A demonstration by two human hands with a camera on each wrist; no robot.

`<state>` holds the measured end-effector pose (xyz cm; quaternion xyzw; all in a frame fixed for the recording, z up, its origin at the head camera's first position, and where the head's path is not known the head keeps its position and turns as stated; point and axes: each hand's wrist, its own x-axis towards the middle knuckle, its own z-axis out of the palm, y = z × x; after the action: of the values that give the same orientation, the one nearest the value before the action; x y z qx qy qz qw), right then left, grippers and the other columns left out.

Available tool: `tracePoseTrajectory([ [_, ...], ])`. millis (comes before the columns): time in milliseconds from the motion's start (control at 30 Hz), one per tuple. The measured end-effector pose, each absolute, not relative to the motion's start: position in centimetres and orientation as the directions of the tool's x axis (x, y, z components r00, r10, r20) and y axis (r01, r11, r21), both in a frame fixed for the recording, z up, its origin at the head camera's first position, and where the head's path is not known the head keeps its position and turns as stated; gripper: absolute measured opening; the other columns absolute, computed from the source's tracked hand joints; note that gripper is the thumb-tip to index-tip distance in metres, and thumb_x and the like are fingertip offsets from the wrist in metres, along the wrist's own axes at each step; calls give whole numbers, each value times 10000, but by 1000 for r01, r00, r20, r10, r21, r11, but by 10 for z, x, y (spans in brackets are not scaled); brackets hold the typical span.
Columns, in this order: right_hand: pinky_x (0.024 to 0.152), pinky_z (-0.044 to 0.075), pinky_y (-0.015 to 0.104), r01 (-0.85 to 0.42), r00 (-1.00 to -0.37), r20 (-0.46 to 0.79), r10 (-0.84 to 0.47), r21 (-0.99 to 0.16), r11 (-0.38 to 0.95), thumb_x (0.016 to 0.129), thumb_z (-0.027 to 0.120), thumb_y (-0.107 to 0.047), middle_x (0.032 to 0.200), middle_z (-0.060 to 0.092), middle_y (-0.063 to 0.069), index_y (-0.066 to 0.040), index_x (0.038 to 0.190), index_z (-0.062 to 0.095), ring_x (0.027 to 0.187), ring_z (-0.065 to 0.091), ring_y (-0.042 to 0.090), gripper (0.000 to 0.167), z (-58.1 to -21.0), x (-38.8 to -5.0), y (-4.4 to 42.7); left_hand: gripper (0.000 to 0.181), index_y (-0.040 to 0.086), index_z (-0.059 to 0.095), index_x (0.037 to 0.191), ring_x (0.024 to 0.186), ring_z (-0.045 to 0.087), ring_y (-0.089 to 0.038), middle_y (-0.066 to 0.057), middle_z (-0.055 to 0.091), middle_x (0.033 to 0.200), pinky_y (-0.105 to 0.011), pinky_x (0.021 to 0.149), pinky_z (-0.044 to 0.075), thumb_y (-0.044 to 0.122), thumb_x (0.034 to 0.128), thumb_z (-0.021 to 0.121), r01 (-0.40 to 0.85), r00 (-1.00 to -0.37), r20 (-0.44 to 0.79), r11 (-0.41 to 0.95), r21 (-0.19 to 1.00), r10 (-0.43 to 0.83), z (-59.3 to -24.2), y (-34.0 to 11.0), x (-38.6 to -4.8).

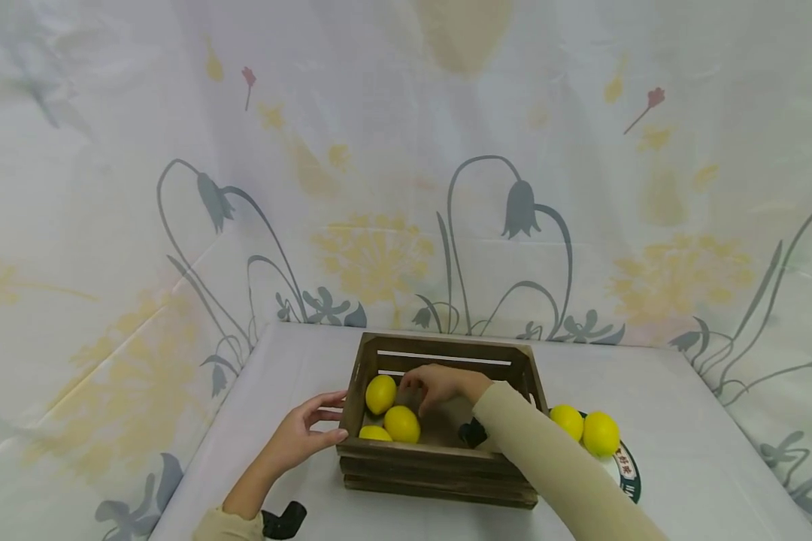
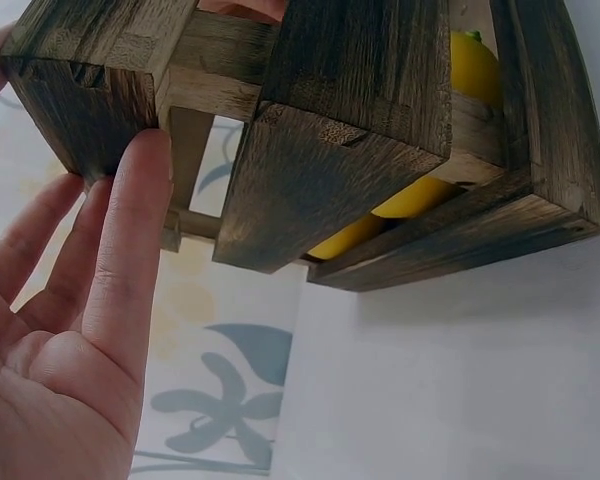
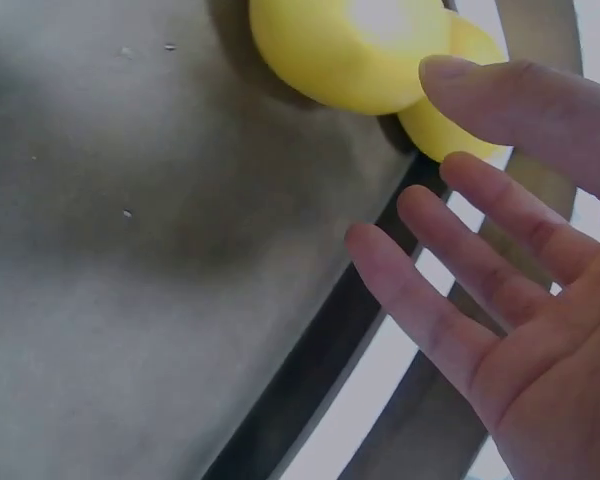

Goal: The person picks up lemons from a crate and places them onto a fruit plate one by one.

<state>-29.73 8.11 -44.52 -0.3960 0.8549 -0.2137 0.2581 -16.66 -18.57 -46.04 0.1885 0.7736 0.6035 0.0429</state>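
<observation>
A brown wooden crate point(image 1: 440, 469) holds three yellow lemons point(image 1: 402, 424) at its left end. My left hand point(image 1: 296, 442) rests against the crate's left side. In the left wrist view, the fingers of that hand point(image 2: 80, 300) lie nearly straight against the slatted wood point(image 2: 340, 140). Inside the crate, my right hand point(image 1: 440, 385) hovers just right of the lemons, holding nothing. The right wrist view has this hand point(image 3: 520, 280) with its fingers spread and slightly bent, near a lemon point(image 3: 350, 50) on the grey crate floor point(image 3: 130, 300).
Right of the crate, two lemons point(image 1: 601, 433) sit on a round plate with a green rim point(image 1: 634, 481), partly hidden by the crate and my right sleeve point(image 1: 562, 466). A white cloth point(image 1: 704, 451) covers the table, and a flower-patterned curtain point(image 1: 392, 150) hangs behind.
</observation>
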Motion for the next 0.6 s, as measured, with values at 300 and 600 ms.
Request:
tracePoseTrajectory([
  [300,789,480,248,-546,-506,-336,-794,-587,597,748,770,-43,1072,582,35,-116,1159,603,952,589,195,450,-450,-292,71,565,-22,448,1338,1071,524,-381,-240,490,1246,-270,767,514,106,842,687,235,-928,155,210,949,338,-459,-186,-165],
  [600,891,432,276,-588,-496,-381,-780,-514,625,752,783,-128,1134,555,-4,-177,1077,607,1080,505,172,372,-458,-291,65,565,-25,450,1335,1073,524,-383,-240,490,1248,-264,767,513,111,841,689,236,-928,154,215,948,340,-460,-187,-166],
])
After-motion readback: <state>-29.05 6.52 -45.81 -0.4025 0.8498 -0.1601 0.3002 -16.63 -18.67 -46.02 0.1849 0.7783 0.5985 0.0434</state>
